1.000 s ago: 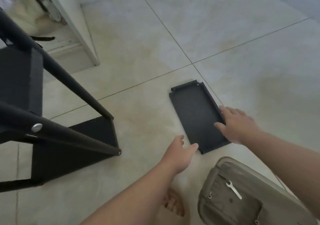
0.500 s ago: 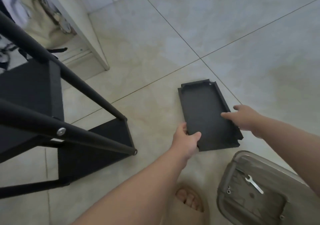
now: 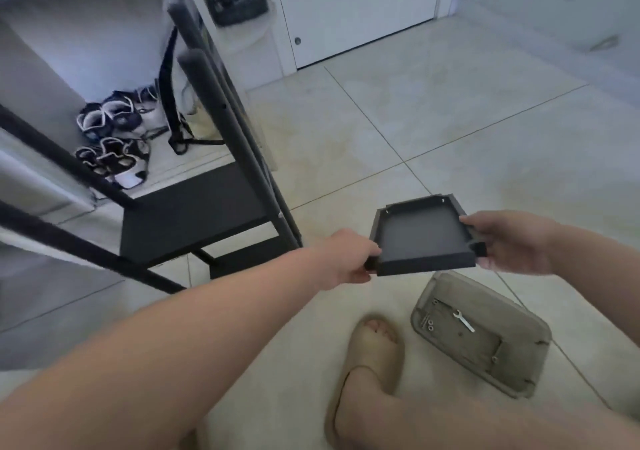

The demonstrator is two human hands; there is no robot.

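Black shelf tray, rim side up, sits right of centre in the frame, held level between both hands and clear of the tiled floor. Left hand grips the tray's near left corner, fingers curled round the edge. Right hand grips the near right corner, thumb lying along the top of the rim, fingers wrapped underneath. Small screw holes show on the tray's far wall. Black metal rack frame fills the left half of the frame, with a fitted black shelf at centre left, just left of the left hand. Grey plastic lid lies on the floor at lower right, below the tray, with a small silver wrench and a few nuts in it. Foot in a beige slipper at bottom centre, beside the lid. Shoes upper left behind the rack; white door at top centre.
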